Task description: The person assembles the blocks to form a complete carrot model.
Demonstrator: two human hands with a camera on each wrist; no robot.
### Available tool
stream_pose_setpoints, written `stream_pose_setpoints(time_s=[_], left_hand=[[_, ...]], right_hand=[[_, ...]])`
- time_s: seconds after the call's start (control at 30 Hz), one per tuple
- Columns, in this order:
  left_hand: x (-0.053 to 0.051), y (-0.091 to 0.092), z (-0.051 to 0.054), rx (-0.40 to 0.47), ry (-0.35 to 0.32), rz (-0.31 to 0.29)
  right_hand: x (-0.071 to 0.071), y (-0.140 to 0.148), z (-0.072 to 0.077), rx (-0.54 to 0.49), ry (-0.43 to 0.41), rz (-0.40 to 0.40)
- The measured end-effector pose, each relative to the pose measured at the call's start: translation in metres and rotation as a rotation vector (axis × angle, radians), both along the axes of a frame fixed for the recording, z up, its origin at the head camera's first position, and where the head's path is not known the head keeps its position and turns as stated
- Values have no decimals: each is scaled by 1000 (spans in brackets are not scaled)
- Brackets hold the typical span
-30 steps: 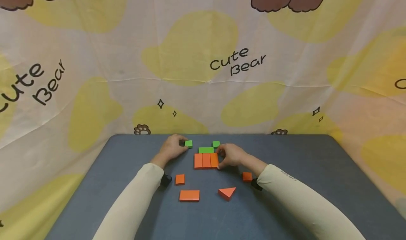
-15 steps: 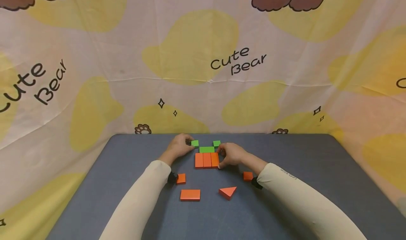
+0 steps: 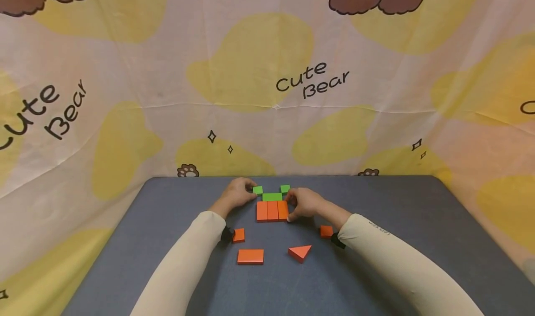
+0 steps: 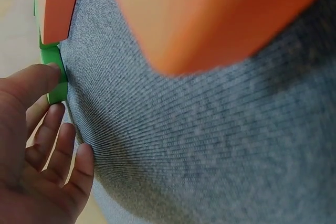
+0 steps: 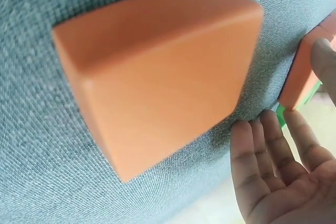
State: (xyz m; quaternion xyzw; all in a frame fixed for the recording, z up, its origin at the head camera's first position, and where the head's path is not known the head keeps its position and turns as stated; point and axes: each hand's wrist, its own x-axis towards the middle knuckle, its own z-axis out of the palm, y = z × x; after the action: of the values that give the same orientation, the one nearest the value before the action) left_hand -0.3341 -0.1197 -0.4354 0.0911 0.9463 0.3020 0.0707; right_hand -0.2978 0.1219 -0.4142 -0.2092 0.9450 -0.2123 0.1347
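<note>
My left hand (image 3: 236,195) pinches the left green cube (image 3: 257,190) at the back; in the left wrist view the thumb lies on the green cube (image 4: 58,92) and the other fingers of the hand (image 4: 44,195) are spread. A green bar (image 3: 272,196) sits between that cube and the right green cube (image 3: 285,189). Three orange blocks stand side by side in front of the bar. My right hand (image 3: 307,203) holds the rightmost orange block (image 3: 283,210) with thumb and index finger; the right wrist view shows the hand (image 5: 286,174) at the block's (image 5: 300,74) edges.
Nearer on the dark table (image 3: 267,290) lie an orange square block (image 3: 238,235) by my left wrist, another (image 3: 326,232) by my right wrist, an orange rectangular block (image 3: 251,256) and an orange triangle (image 3: 299,253). A patterned cloth (image 3: 251,135) hangs behind.
My left hand has moved right with the green cube, bringing it up to the left end of the green bar. My right hand has stayed at the orange block.
</note>
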Motion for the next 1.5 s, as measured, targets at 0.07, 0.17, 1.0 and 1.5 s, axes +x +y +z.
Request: stream_pose_setpoints(time_s=[0.07,0.17,1.0,1.5], left_hand=[[1,-1,0,1,-1,2],[2,-2,2,3,-5,2],[120,-58,11,-97,219,-187],[130,-54,0,-143,209,-160]], right_hand=[[0,-1,0,-3,-1,0],[1,-2,1,-9,-3,4],[3,1,-1,-25,-12,38],[2,0,-2,-10,-7,41]])
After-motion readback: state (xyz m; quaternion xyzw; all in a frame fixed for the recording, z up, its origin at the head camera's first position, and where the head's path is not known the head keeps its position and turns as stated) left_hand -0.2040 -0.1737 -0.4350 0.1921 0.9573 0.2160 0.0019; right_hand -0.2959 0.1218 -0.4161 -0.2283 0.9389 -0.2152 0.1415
